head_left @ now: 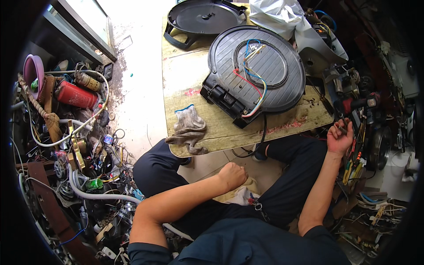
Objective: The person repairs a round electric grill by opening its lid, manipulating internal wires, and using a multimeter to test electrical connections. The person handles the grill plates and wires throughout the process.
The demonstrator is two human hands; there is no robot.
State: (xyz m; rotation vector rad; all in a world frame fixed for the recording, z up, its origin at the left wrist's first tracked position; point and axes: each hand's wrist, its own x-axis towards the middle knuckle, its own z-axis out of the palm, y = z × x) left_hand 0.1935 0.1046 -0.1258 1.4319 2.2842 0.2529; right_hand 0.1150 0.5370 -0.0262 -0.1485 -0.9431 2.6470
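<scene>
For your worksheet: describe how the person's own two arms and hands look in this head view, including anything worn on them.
Both forearms are bare from the elbows down. The left hand and right hand wear no gloves, rings or watch that can be seen. Short dark navy sleeves end near the upper arms, part of a dark navy top.

Low wooden table (185, 79) on a pale, stained floor (137, 66). Daylight from upper left. Cluttered scrap heaps (75, 145) flank both sides.
</scene>
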